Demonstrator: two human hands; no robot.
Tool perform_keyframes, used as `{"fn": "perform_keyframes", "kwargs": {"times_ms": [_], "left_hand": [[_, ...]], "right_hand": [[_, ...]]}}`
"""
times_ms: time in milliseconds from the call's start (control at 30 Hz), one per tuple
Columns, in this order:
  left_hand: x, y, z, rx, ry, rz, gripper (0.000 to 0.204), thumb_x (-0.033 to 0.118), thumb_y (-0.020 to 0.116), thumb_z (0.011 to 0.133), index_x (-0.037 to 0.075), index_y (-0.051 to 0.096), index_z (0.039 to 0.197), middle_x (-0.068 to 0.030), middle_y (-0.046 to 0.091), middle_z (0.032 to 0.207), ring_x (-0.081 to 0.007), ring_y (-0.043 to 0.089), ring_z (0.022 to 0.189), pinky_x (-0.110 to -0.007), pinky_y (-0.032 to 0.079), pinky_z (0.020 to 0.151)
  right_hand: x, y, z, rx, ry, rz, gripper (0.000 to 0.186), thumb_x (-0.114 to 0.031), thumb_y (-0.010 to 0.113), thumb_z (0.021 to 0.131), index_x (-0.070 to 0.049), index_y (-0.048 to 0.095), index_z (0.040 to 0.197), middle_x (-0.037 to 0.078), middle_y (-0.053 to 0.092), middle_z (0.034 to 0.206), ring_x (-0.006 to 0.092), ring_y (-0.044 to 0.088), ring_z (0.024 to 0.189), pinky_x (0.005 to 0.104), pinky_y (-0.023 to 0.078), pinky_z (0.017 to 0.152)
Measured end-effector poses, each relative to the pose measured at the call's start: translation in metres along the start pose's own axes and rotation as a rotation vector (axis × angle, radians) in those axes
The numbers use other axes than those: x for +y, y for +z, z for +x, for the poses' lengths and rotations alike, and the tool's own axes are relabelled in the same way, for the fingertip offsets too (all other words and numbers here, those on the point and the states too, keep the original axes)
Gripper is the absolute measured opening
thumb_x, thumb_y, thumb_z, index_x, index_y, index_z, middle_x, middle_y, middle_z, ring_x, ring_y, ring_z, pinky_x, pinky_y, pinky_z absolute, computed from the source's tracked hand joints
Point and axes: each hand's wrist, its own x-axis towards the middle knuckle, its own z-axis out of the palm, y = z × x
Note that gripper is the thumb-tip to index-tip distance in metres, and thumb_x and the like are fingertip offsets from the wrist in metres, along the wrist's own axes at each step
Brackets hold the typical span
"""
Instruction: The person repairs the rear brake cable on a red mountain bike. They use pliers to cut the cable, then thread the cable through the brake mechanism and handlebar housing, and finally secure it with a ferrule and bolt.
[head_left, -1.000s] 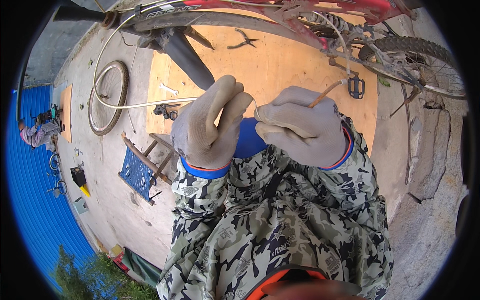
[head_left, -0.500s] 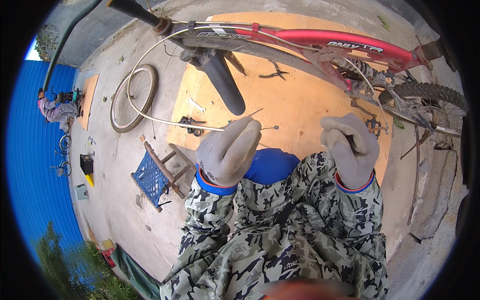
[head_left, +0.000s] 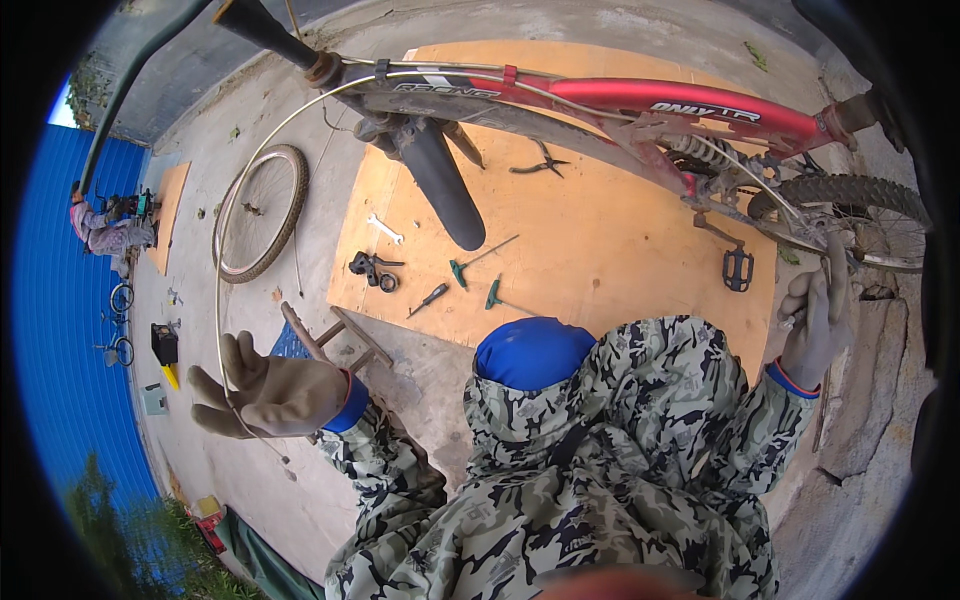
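Note:
A red and black bicycle frame point(head_left: 610, 90) stretches across the top. A pale cable housing point(head_left: 222, 290) loops from its front end down to my gloved left hand point(head_left: 270, 390). That hand is open, fingers spread and palm showing, with the housing lying across its fingers. Below the hand dangles a thin bare wire point(head_left: 275, 450) with a small tip. Far to the right, my gloved right hand point(head_left: 825, 320) reaches up beside the rear wheel point(head_left: 850, 190). Its fingers are pressed together at the lower end of the rear cable housing point(head_left: 750, 172); the exact contact is partly hidden.
On the plywood board point(head_left: 600, 250) lie a wrench point(head_left: 385, 229), pliers point(head_left: 540, 160), two green-handled hex keys point(head_left: 460, 272), a screwdriver point(head_left: 428, 300) and black clamp-like parts point(head_left: 372, 268). A loose wheel point(head_left: 296, 205) and a stool point(head_left: 350, 335) are at left. Another person point(head_left: 105, 225) works farther off.
My hands have moved apart. The left went left and opened from its closed grip near the cable; the right went right and up to the rear cable housing. The front housing now hangs further left.

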Motion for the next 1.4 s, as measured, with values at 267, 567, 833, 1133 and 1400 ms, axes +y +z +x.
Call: {"fn": "perform_keyframes", "kwargs": {"times_ms": [267, 567, 833, 1133, 1400], "left_hand": [[-0.075, -0.037, 0.004, 0.624, -1.265, -0.377, 0.052, 0.026, 0.054, 0.103, -0.001, 0.046, 0.147, -0.0187, 0.049, 0.151, -0.034, 0.05, 0.139, -0.05, 0.047, 0.113], [-0.026, 0.154, -0.07, -0.8, -0.256, 0.242, 0.04, 0.004, 0.076, 0.087, 0.003, 0.067, 0.126, -0.0147, 0.066, 0.124, -0.0312, 0.063, 0.118, -0.042, 0.054, 0.096], [-0.058, 0.288, -0.065, -1.263, 0.463, 0.297, 0.031, 0.024, 0.078, 0.086, 0.014, 0.072, 0.115, -0.0067, 0.069, 0.116, -0.031, 0.065, 0.112, -0.046, 0.049, 0.095], [-0.096, 0.278, -0.043, -1.333, 0.448, 0.331, 0.018, 0.02, 0.073, 0.089, 0.016, 0.075, 0.107, -0.0025, 0.07, 0.11, -0.0287, 0.065, 0.103, -0.044, 0.049, 0.088], [-0.101, 0.272, -0.044, -1.228, 0.525, 0.368, 0.01, 0.02, 0.072, 0.09, 0.015, 0.069, 0.098, -0.0035, 0.067, 0.109, -0.0298, 0.063, 0.1, -0.045, 0.049, 0.085]], "right_hand": [[0.071, -0.059, 0.008, 0.118, 0.207, -0.085, 0.049, -0.022, 0.056, 0.106, -0.003, 0.049, 0.151, 0.0, 0.061, 0.086, 0.002, 0.051, 0.06, 0.0191, 0.038, 0.049], [0.092, -0.066, 0.012, -0.034, 0.396, -0.167, 0.039, -0.033, 0.062, 0.103, -0.006, 0.068, 0.13, -0.004, 0.052, 0.07, 0.0008, 0.037, 0.047, 0.0198, 0.029, 0.042], [0.078, -0.085, 0.013, 0.014, 0.474, -0.135, 0.04, -0.037, 0.065, 0.102, -0.005, 0.07, 0.126, -0.004, 0.053, 0.066, 0.0022, 0.04, 0.046, 0.0208, 0.03, 0.042], [0.109, -0.079, 0.029, -0.162, 0.475, -0.073, 0.036, -0.025, 0.058, 0.104, -0.004, 0.063, 0.133, 0.0, 0.065, 0.083, 0.0058, 0.06, 0.065, 0.0218, 0.048, 0.057], [0.112, -0.044, 0.055, -0.065, 0.415, 0.114, 0.044, -0.026, 0.06, 0.105, -0.005, 0.057, 0.144, -0.001, 0.063, 0.086, 0.0071, 0.061, 0.07, 0.0223, 0.049, 0.061]]}}
